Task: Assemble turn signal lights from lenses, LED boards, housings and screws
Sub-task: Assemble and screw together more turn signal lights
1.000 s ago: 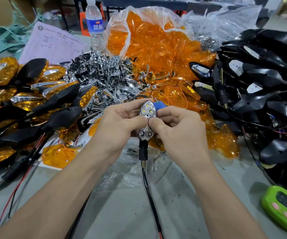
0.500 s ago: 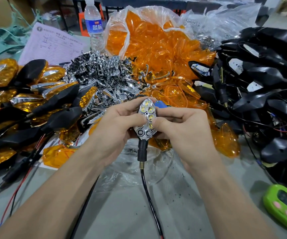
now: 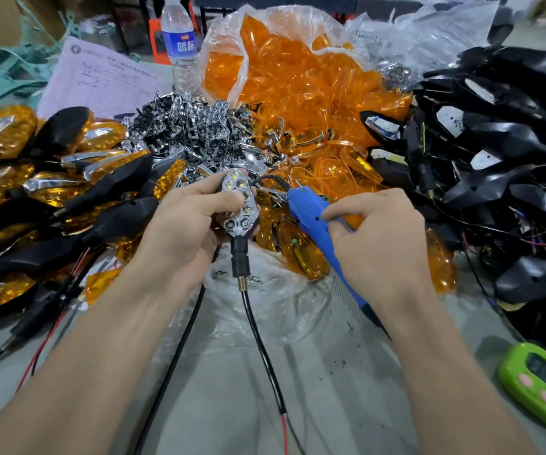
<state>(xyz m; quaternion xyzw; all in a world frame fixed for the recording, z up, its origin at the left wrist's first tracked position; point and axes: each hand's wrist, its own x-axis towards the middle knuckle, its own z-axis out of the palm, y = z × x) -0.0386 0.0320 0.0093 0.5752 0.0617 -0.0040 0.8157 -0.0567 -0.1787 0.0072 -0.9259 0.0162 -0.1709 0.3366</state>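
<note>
The half-built light point(image 3: 239, 205) is held up over the table point(image 3: 330, 405), in front of the heaps of parts. It is gripped in the left hand point(image 3: 179, 234), with the fingers curled behind its black shell and the thumb laid across the chrome face. It is judged to be light and stiff, of hard plastic that could be scratched or cracked if squeezed. It is best taken by the shell's edges, not by the thin cable point(image 3: 258, 326) hanging from its stem. The blue screwdriver point(image 3: 314, 228) is clasped in the right hand point(image 3: 379, 247) with the fingers wrapped round its body, just beside the light but apart from it. Behind, a large clear bag point(image 3: 340, 31) is seen open and spilling orange lenses point(image 3: 297, 80), which are probably slippery and brittle. A smaller clear bag point(image 3: 265, 300) is spread flat beneath the hands; what it holds cannot be told.
</note>
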